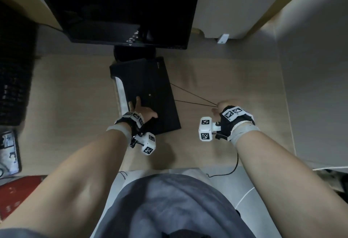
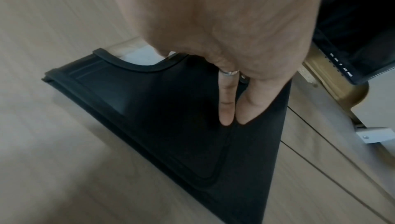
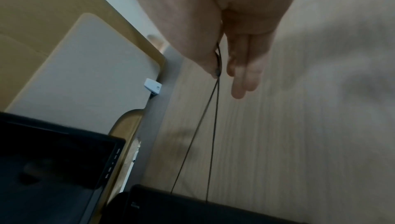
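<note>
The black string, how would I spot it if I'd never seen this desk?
Find the big dark monitor, then the flat black folder on the desk below it, under the left hand. From the folder's right edge, the black string runs as two tight lines pinched by the right hand. The other black cable, by the desk's front edge, curls loose.

a pale wooden desk (image 1: 235,79) is shown; a black folder (image 1: 150,87) is laid flat at its centre, a monitor base (image 1: 134,54) just beyond, a keyboard (image 1: 13,87) at the left edge.
</note>
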A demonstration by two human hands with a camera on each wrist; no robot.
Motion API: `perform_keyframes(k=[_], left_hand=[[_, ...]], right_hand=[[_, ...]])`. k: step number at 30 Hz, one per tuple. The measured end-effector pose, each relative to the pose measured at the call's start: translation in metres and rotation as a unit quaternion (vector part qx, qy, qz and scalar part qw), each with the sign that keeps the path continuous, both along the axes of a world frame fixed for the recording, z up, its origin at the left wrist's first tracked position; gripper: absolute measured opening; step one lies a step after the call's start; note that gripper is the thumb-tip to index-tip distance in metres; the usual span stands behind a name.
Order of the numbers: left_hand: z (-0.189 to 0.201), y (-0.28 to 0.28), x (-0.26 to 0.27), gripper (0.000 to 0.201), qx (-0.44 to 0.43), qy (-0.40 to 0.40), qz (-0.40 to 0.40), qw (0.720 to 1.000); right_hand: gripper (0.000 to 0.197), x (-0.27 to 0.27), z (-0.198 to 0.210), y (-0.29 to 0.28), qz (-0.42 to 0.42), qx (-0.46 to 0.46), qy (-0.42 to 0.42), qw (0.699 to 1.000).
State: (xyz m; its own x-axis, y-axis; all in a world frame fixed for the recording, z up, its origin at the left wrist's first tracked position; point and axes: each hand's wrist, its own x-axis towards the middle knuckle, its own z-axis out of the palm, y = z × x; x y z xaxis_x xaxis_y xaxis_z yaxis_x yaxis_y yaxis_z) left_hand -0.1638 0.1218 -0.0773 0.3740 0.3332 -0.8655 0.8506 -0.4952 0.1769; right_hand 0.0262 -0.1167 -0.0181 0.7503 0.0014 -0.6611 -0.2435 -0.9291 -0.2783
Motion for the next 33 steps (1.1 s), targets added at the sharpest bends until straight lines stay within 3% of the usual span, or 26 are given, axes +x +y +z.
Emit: perform_keyframes(k=[3, 6, 9, 13, 16, 20, 23, 24, 26, 28, 29, 33], left_hand=[[0.006, -0.002, 0.004, 0.048, -0.016, -0.011, 0.008, 1.0], [0.012, -0.011, 0.013, 0.05, -0.023, -0.018, -0.015, 0.999], [0.015, -0.019, 0.025, 0.044, -0.044, -0.037, -0.036, 0.998], [0.012, -0.015, 0.031, 0.035, -0.068, -0.078, -0.084, 0.991], [0.011, -0.007, 0.034, 0.029, -0.032, -0.075, -0.053, 0.995], [0.02, 0.004, 0.04, 0.031, -0.025, -0.15, 0.108, 0.982], [0.025, 0.019, 0.028, 0.03, -0.062, -0.179, 0.203, 0.961], [0.025, 0.025, 0.022, 0.031, -0.068, -0.184, 0.229, 0.953], [0.027, 0.036, 0.01, 0.032, -0.091, -0.193, 0.293, 0.932], [0.031, 0.041, 0.002, 0.033, -0.121, -0.178, 0.337, 0.917], [0.032, 0.042, 0.0, 0.033, -0.146, -0.176, 0.355, 0.906], [0.022, 0.042, 0.008, 0.049, -0.137, -0.16, 0.383, 0.899]], right_hand=[[0.02, -0.008, -0.016, -0.012, 0.011, -0.019, 0.027, 0.999], [0.02, -0.008, -0.012, -0.022, -0.106, 0.027, 0.059, 0.992], [0.005, -0.018, 0.005, -0.027, -0.152, 0.051, -0.04, 0.986], [0.014, -0.024, 0.015, -0.003, -0.261, 0.226, -0.096, 0.934], [0.008, -0.02, 0.028, 0.023, -0.231, 0.273, -0.074, 0.931], [0.046, -0.008, 0.031, 0.054, -0.219, 0.324, -0.037, 0.92], [0.04, -0.005, 0.03, 0.098, -0.18, 0.327, -0.016, 0.928], [0.037, -0.007, 0.03, 0.116, -0.15, 0.349, 0.007, 0.925], [0.032, -0.021, 0.035, 0.149, 0.0, 0.366, 0.089, 0.926], [0.028, -0.036, 0.036, 0.166, 0.141, 0.335, 0.196, 0.91], [0.027, -0.04, 0.034, 0.166, 0.166, 0.319, 0.218, 0.907], [0.026, -0.027, 0.006, 0.136, 0.117, 0.235, 0.102, 0.96]])
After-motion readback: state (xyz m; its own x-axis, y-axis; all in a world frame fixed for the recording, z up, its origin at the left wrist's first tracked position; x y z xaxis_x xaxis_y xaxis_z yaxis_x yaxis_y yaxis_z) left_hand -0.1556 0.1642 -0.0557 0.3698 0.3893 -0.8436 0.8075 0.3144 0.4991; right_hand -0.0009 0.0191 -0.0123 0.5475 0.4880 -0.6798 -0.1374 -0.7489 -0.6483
